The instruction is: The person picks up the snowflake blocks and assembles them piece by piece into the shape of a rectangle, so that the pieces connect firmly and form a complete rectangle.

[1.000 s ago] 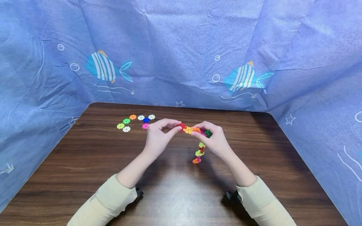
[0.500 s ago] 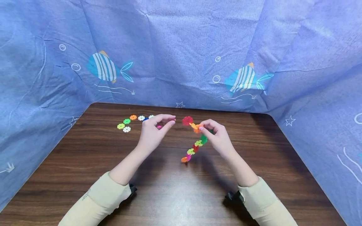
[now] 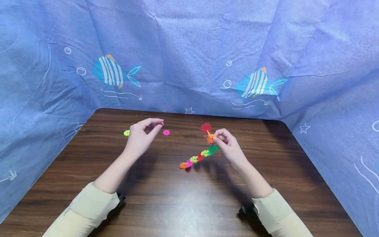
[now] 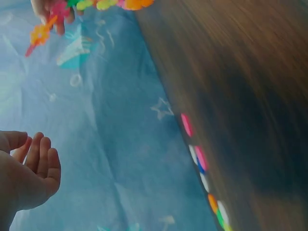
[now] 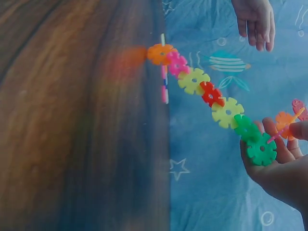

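In the head view my right hand (image 3: 229,144) pinches an orange notched disc (image 3: 210,139) in a chain of interlocking plastic flower discs (image 3: 193,159). The chain's long run slants down to the left through green, yellow-green, red and pink to an orange end. A red disc (image 3: 205,127) tops the other end. In the right wrist view a green disc (image 5: 262,156) lies in front of the curled fingers. My left hand (image 3: 139,136) hovers at the left, near the loose discs, thumb and fingers apart and nothing between them in the left wrist view. It hides several discs.
A loose pink disc (image 3: 166,132) and a yellow-green disc (image 3: 126,132) lie on the dark wooden table (image 3: 177,204) around the left hand. A blue fish-print curtain (image 3: 189,59) stands behind the table's far edge.
My left hand has let go of the chain's red end and moved left over the loose discs. The right hand keeps its pinch, and the chain's free end has swung out to the left.
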Demonstrator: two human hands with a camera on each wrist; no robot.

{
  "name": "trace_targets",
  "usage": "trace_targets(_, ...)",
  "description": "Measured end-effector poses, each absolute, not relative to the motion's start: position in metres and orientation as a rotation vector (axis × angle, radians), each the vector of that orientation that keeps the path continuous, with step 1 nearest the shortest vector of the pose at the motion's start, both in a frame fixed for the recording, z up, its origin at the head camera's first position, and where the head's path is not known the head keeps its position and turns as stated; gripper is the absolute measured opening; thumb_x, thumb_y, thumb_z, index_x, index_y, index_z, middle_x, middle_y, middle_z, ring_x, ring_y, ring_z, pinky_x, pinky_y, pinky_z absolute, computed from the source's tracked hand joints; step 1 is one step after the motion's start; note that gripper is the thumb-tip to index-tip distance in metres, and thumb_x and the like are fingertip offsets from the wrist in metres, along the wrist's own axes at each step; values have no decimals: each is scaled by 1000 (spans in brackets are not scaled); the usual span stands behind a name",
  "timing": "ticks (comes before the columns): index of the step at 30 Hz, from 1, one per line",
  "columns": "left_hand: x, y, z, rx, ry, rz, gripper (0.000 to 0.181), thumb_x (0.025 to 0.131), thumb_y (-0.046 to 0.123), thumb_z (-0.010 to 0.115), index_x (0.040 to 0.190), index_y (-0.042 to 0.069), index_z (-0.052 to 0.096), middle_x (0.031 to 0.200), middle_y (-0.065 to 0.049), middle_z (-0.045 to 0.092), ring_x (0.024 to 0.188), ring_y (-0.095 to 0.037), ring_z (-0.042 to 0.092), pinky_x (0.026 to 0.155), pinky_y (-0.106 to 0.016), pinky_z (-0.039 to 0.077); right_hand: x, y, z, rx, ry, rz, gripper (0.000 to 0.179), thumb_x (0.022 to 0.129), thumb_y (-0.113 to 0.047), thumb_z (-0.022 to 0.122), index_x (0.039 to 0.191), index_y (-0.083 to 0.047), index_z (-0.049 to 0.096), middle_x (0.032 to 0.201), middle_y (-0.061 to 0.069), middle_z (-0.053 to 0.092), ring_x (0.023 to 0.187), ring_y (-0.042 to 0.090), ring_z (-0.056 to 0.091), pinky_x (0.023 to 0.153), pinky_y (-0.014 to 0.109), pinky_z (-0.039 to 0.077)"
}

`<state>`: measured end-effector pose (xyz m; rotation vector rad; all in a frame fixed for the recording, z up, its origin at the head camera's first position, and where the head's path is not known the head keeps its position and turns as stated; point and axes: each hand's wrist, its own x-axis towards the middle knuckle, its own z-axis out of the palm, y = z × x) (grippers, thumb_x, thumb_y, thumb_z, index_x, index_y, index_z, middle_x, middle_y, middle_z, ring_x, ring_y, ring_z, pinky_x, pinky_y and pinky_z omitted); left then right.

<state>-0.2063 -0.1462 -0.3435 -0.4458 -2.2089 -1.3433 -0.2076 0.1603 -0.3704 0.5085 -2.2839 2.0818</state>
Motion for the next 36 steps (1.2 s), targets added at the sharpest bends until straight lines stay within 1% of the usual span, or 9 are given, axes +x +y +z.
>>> trace_targets(4, -211, -163, -348, -426, -2237, -1269, 16, 87, 9, 67, 103, 8, 72, 90, -6, 73, 70, -11, 62, 63, -11, 48, -209, 166, -379, 449, -2311, 2047, 10, 92, -8, 59, 96, -3, 52, 91, -9, 68, 83, 10, 61, 75, 21, 49)
trace_targets(10, -219, -190, -355, -364, -2304, -1092, 17, 87, 9, 67, 103, 9, 72, 91, -7, 73, 72, -12, 60, 63, -13, 44, -210, 176, -385, 421, -2359, 1942, 19, 87, -11, 68, 94, 4, 59, 105, 8, 67, 88, 7, 64, 77, 20, 51)
trace_targets(13, -223, -202, -359, -346, -2332, -1047, 17, 87, 9, 66, 103, 8, 71, 90, -8, 73, 71, -11, 60, 62, -12, 44, -207, 179, -380, 414, -2405, 1881, 18, 85, -9, 70, 93, 5, 63, 98, 15, 67, 82, 9, 65, 74, 25, 54)
trace_targets(15, -226, -209, -362, -342, -2358, -1015, 17, 87, 10, 66, 103, 7, 71, 90, -8, 73, 72, -11, 60, 62, -11, 43, -203, 181, -376, 425, -2458, 1818, 16, 84, -7, 70, 93, 5, 64, 90, 17, 68, 76, 14, 66, 70, 29, 54)
trace_targets(18, -233, -220, -367, -346, -2411, -967, 18, 86, 9, 66, 103, 6, 70, 90, -10, 72, 74, -15, 61, 65, -21, 47, -197, 181, -369, 489, -2541, 1673, 13, 84, -4, 70, 92, 5, 64, 84, 21, 68, 74, 26, 66, 65, 28, 54)
trace_targets(22, -244, -234, -374, -359, -2513, -937, 23, 86, 10, 66, 108, 4, 67, 95, -15, 71, 82, -27, 65, 73, -42, 50, -194, 183, -368, 565, -2585, 1497, 11, 82, 0, 70, 90, 4, 64, 84, 21, 69, 75, 36, 65, 62, 21, 51)
trace_targets(26, -255, -247, -382, -379, -2635, -936, 30, 87, 10, 67, 115, 2, 63, 106, -19, 68, 94, -37, 64, 82, -49, 49, -195, 185, -371, 616, -2583, 1393, 14, 80, 2, 71, 92, 5, 63, 83, 19, 70, 74, 33, 66, 63, 22, 52)
trace_targets(31, -267, -261, -392, -413, -2777, -905, 36, 87, 10, 66, 121, 0, 60, 115, -21, 64, 105, -38, 58, 89, -52, 45, -201, 188, -382, 681, -2589, 1301, 25, 77, 4, 73, 99, 3, 60, 81, 15, 68, 74, 27, 66, 66, 24, 52)
trace_targets(36, -275, -272, -401, -463, -2878, -866, 40, 86, 8, 67, 123, -1, 58, 120, -22, 61, 113, -40, 54, 95, -55, 41, -216, 196, -402, 751, -2596, 1311, 48, 75, 9, 73, 117, 0, 52, 79, 12, 65, 72, 23, 65, 66, 26, 54)
